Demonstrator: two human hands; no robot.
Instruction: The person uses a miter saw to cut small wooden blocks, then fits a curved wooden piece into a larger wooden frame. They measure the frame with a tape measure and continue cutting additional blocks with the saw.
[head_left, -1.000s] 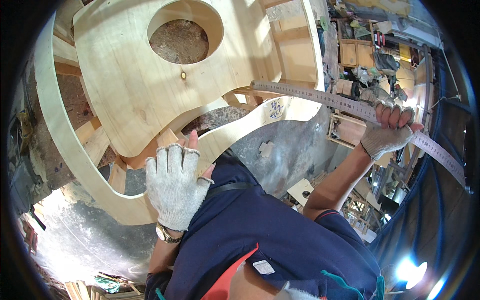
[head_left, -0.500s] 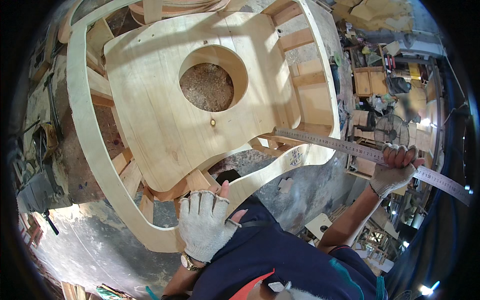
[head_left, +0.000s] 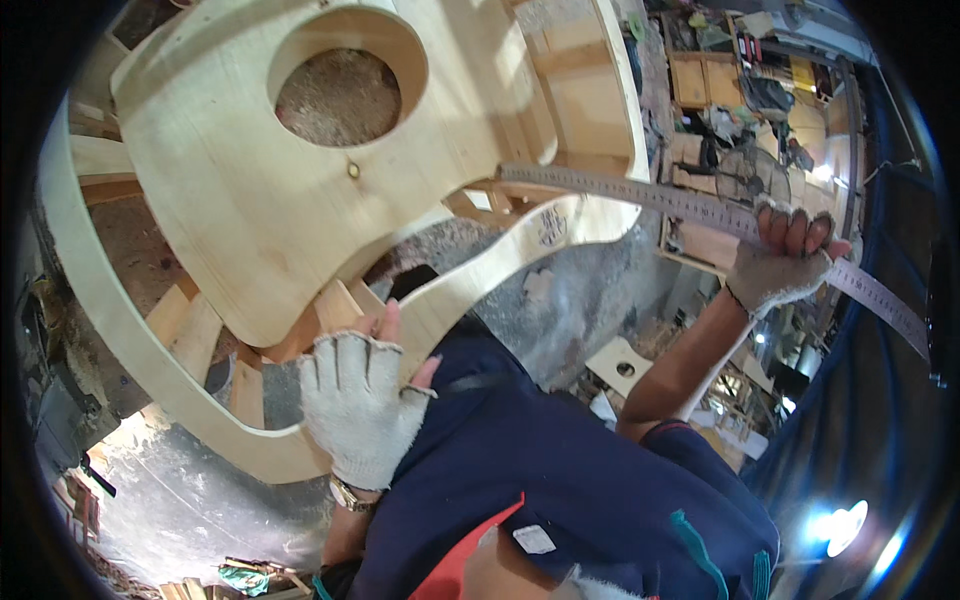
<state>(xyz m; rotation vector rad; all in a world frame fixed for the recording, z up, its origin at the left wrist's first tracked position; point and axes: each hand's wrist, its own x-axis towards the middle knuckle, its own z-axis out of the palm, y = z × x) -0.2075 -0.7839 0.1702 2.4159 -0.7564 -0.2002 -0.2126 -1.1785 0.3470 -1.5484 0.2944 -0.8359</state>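
My left hand (head_left: 360, 405), in a pale fingerless glove, lies over the near rim of a light wooden frame (head_left: 270, 455). Its thumb and index finger are stretched apart; the other fingertips are hidden. My right hand (head_left: 780, 260), gloved the same way, is closed around a long metal ruler (head_left: 640, 190). The ruler's far end reaches the right near corner of a plywood panel (head_left: 440, 130), and its other end sticks out past my hand to the right. The panel sits inside the frame and has a large round hole in it.
Wooden braces (head_left: 190, 330) join the panel area and the frame. Beneath is a worn grey floor (head_left: 580, 280). At the right stand a fan (head_left: 750, 172) and cluttered shelves (head_left: 710, 80). A board with a hole (head_left: 625, 370) lies below my right forearm.
The view has shifted, so the frame and panel appear farther up and left. My left hand stays on the rim and my right hand keeps hold of the ruler.
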